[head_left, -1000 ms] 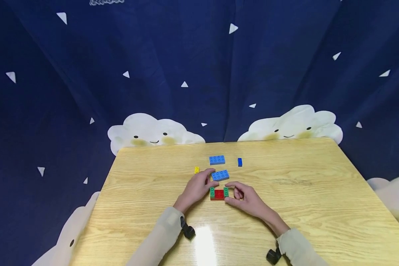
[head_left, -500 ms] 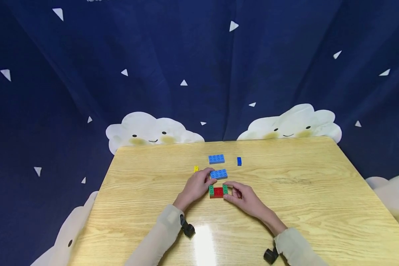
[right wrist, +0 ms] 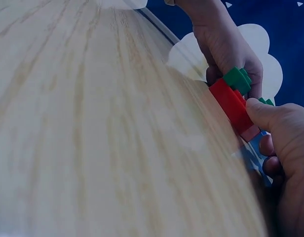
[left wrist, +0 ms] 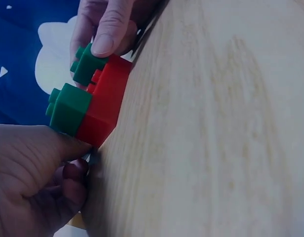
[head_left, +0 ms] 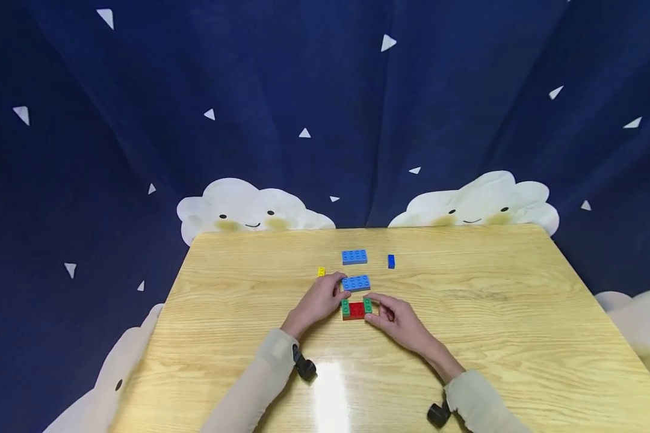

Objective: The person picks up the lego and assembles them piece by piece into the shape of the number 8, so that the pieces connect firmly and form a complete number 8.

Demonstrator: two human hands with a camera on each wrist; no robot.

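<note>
A: Start with the head view. What is joined?

B: A studded red plastic brick (head_left: pixel 356 311) lies nearer the far edge of the wooden worktop (head_left: pixel 466 288) than the near one, roughly midway between the sides. A small green two-stud brick (head_left: pixel 345 307) sits on its left end, and a matching green brick (head_left: pixel 367 305) on its right end.

A: And the hands?

B: The right hand (head_left: pixel 403 328) pinches the right green brick, thumb on the near side, finger on the far side. The left hand (head_left: pixel 321 299) reaches in at the left end, its thumb between the build and a light-blue eight-stud brick (head_left: pixel 355 283). Whether it grips either, I cannot tell.

A: What is loose?

B: That blue one, a second light-blue eight-stud brick (head_left: pixel 354 257) towards the far edge, a small dark-blue brick (head_left: pixel 391 261) to its right and a small yellow brick (head_left: pixel 321 272) to its left. I'd call the build partway: three pieces together, four apart.

A: Does the left wrist view agree?

B: Yes: both green bricks stand on the red, bare red studs between. The right thumb presses the farther green one.

A: The right wrist view?

B: The right thumb partly hides its green brick; the left hand is beside the other one.
</note>
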